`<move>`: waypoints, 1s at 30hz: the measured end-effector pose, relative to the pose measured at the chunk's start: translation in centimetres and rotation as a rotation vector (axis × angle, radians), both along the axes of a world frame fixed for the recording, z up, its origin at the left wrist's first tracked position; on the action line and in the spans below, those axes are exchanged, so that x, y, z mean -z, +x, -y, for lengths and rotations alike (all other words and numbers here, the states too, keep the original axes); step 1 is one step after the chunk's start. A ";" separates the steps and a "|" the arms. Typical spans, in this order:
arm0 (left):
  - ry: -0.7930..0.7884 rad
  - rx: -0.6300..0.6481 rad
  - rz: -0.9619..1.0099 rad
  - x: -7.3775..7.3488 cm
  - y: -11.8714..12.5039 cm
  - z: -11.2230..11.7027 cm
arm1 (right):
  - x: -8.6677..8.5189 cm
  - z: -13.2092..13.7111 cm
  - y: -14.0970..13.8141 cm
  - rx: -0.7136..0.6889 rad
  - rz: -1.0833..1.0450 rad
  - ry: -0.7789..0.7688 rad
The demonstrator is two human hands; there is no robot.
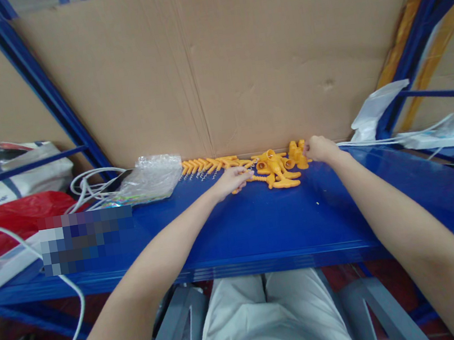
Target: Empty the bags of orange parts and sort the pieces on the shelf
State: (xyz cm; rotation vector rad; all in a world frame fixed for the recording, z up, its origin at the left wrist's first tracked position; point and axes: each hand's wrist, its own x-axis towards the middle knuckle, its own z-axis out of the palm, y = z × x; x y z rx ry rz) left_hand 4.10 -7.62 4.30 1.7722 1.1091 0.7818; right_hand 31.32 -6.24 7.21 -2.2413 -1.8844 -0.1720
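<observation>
My left hand (233, 181) is closed in a pinch at the left side of a heap of yellow plastic parts (278, 169). What its fingertips hold is too small to make out; a bit of yellow shows just beneath them. Farther right, my right hand (321, 148) has its fingers curled against one of several upright yellow plastic pieces (298, 155), partly hiding it. Left of the heap, a row of yellow-handled corkscrews (203, 166) lies along the cardboard, their metal spirals toward me.
A clear plastic bag (154, 178) lies left of the corkscrews, near white cables (88, 185) and a red bag (24, 214). Cardboard (257, 63) walls off the back of the blue table (253, 234). Blue posts (34, 79) flank it, with white plastic (376, 111) at right.
</observation>
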 end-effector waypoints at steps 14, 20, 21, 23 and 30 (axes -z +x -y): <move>0.255 -0.085 0.003 -0.7 -1.2 -1.9 | -1.0 0.1 -0.1 -0.023 -0.068 -0.188; 0.629 -0.323 -0.173 -3.0 -2.6 -4.1 | -1.0 0.4 -0.5 -0.005 -0.006 -0.177; 0.642 -0.328 -0.205 -3.1 -2.7 -4.5 | -1.0 0.4 -0.5 0.000 -0.002 -0.174; 0.675 -0.313 -0.279 -3.3 -2.6 -5.4 | -0.9 0.4 -0.5 0.004 -0.005 -0.173; 0.942 -0.193 -0.882 -2.2 -1.6 -8.3 | -0.8 0.2 -0.5 -0.007 -0.002 -0.167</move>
